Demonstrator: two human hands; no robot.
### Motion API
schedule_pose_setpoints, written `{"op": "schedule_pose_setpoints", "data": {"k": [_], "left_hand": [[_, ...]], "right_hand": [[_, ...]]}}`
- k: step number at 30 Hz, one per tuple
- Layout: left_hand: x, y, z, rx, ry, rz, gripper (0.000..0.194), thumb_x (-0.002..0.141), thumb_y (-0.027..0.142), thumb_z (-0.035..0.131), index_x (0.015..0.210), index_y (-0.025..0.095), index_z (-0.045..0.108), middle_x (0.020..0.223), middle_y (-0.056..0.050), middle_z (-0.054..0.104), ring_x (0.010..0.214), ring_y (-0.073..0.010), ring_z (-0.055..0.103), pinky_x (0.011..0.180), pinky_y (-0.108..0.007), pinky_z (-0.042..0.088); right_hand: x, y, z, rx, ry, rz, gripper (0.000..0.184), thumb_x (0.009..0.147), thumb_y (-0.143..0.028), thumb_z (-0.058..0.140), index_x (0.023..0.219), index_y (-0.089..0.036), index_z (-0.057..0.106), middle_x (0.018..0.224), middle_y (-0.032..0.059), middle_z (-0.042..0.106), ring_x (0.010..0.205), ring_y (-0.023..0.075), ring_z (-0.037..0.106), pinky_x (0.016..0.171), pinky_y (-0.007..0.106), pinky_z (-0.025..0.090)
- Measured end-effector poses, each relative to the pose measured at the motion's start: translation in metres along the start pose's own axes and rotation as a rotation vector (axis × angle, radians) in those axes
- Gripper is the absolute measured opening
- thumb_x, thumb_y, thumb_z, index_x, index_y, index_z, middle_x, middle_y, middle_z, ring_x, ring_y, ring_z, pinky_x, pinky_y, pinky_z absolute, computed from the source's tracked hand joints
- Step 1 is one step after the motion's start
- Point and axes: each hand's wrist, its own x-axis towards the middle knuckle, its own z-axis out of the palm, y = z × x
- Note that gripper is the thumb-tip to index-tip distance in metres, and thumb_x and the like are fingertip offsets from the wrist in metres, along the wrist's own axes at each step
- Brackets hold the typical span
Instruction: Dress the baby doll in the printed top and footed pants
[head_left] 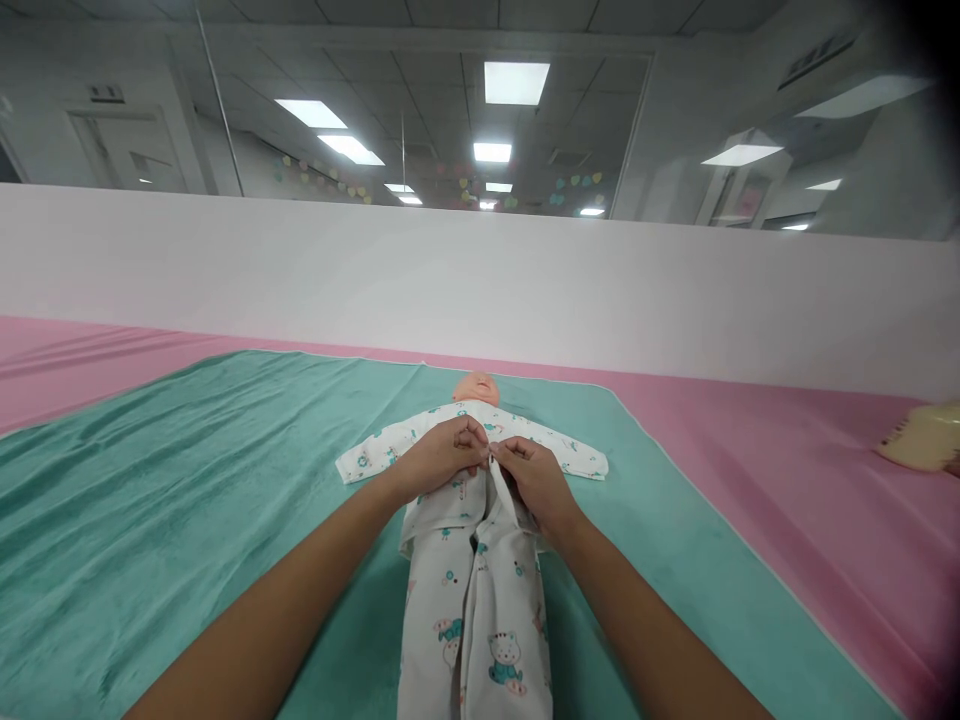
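A baby doll point(477, 388) lies on its back on a teal blanket point(187, 480), dressed in a white printed sleepsuit point(480, 600) with sleeves spread out. My left hand point(442, 455) pinches the left front edge of the suit at the doll's chest, fingers closed. Facing it, my right hand point(532, 480) grips the right front edge, fingers curled on the cloth. Both hands meet at the suit's front opening; the fastening itself is hidden under my fingers.
The blanket lies on a pink sheet point(750, 450) covering a wide surface. A low white partition point(480, 280) runs behind it, with glass above. A pale yellow object point(926, 437) rests at the far right edge.
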Motion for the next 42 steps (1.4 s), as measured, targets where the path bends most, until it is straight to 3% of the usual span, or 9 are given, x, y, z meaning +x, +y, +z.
{"op": "schedule_pose_setpoints", "data": {"k": [7, 13, 17, 27, 30, 35, 42], "left_hand": [[-0.007, 0.017, -0.005, 0.531, 0.057, -0.026, 0.018, 0.071, 0.037, 0.058, 0.069, 0.019, 0.061, 0.066, 0.001, 0.059, 0.060, -0.0133, 0.051, 0.050, -0.023, 0.035], [-0.006, 0.013, 0.001, 0.584, 0.081, 0.030, 0.013, 0.072, 0.031, 0.054, 0.068, 0.021, 0.060, 0.074, 0.000, 0.062, 0.066, -0.0151, 0.053, 0.055, -0.024, 0.037], [-0.006, 0.010, 0.004, 0.693, 0.151, 0.074, 0.010, 0.071, 0.030, 0.055, 0.069, 0.021, 0.057, 0.072, 0.000, 0.059, 0.063, -0.0151, 0.050, 0.053, -0.024, 0.034], [-0.006, 0.010, 0.007, 0.787, 0.167, 0.115, 0.006, 0.070, 0.023, 0.050, 0.070, 0.022, 0.057, 0.075, 0.000, 0.061, 0.066, -0.0157, 0.051, 0.056, -0.025, 0.033], [-0.007, 0.010, 0.006, 0.722, 0.152, 0.083, 0.010, 0.072, 0.023, 0.050, 0.067, 0.021, 0.058, 0.073, 0.000, 0.061, 0.064, -0.0157, 0.052, 0.055, -0.025, 0.034], [-0.008, 0.012, -0.004, 0.385, 0.052, -0.076, 0.016, 0.076, 0.035, 0.052, 0.074, 0.021, 0.061, 0.060, 0.002, 0.058, 0.055, -0.0135, 0.053, 0.051, -0.023, 0.037], [-0.006, 0.006, -0.003, 0.122, 0.032, -0.080, 0.019, 0.071, 0.036, 0.060, 0.073, 0.018, 0.061, 0.063, 0.001, 0.058, 0.056, -0.0111, 0.053, 0.055, -0.023, 0.042]], "right_hand": [[0.000, 0.001, -0.002, -0.065, 0.014, -0.073, 0.034, 0.074, -0.051, 0.053, 0.069, -0.018, 0.058, 0.057, -0.0032, 0.050, 0.051, 0.0095, 0.040, 0.048, 0.023, 0.032], [-0.002, -0.005, 0.000, -0.088, -0.055, -0.055, 0.032, 0.076, -0.049, 0.051, 0.066, -0.019, 0.056, 0.050, -0.0034, 0.050, 0.045, 0.0095, 0.041, 0.045, 0.023, 0.031], [-0.002, -0.006, 0.000, -0.105, -0.044, -0.047, 0.032, 0.076, -0.049, 0.051, 0.065, -0.020, 0.057, 0.049, -0.0031, 0.051, 0.044, 0.0100, 0.042, 0.044, 0.023, 0.031], [-0.003, -0.009, 0.001, -0.113, -0.023, -0.070, 0.032, 0.076, -0.049, 0.052, 0.064, -0.019, 0.057, 0.048, -0.0039, 0.050, 0.045, 0.0099, 0.041, 0.045, 0.023, 0.031], [-0.003, -0.009, 0.001, -0.119, -0.021, -0.059, 0.032, 0.075, -0.049, 0.052, 0.064, -0.019, 0.058, 0.048, -0.0034, 0.051, 0.044, 0.0103, 0.042, 0.044, 0.023, 0.031], [-0.003, -0.008, 0.001, -0.100, -0.034, -0.062, 0.032, 0.075, -0.049, 0.053, 0.063, -0.019, 0.056, 0.048, -0.0030, 0.052, 0.044, 0.0103, 0.044, 0.044, 0.023, 0.031], [-0.001, -0.006, 0.000, -0.085, -0.054, -0.056, 0.032, 0.075, -0.049, 0.053, 0.064, -0.019, 0.057, 0.049, -0.0021, 0.055, 0.043, 0.0100, 0.047, 0.044, 0.022, 0.034]]}}
